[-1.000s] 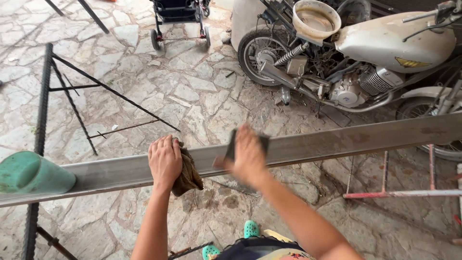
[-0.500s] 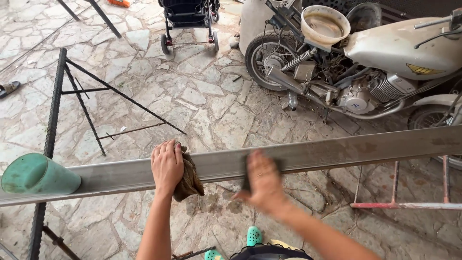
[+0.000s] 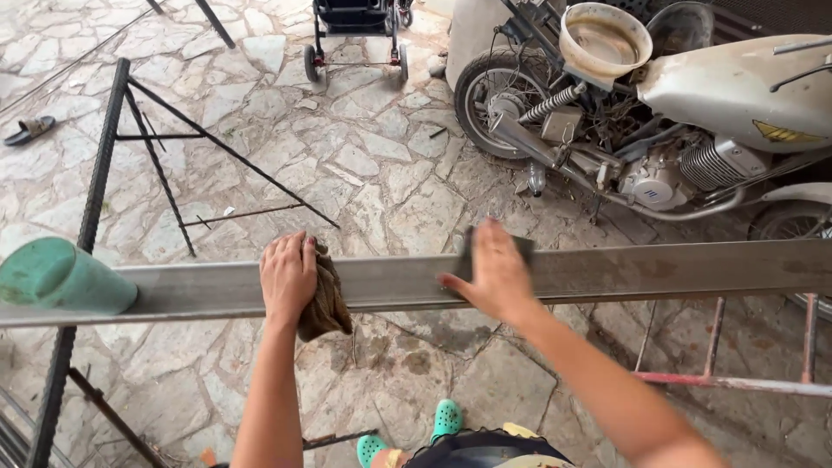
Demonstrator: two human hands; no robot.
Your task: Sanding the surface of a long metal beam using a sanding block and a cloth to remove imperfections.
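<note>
Long metal beam (image 3: 607, 273) is laid across a rebar trestle (image 3: 91, 208) at the left; the right support is out of view. Left hand (image 3: 289, 276) is pressed flat over a brown rag (image 3: 328, 299) on the beam. Right hand (image 3: 496, 270) is spread over a dark sanding pad (image 3: 468, 251), blurred.

Risks: the beam could be shoved off the trestle by hard strokes; the green cup (image 3: 61, 277) at the end could be knocked off; fingers could be cut on the beam edge.

Versus half a second ago: the right hand has been moved back left and up onto the beam face; the left hand is unchanged.

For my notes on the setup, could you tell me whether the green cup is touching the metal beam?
Touching: the head view shows the green cup lying on its side on the metal beam.
</note>
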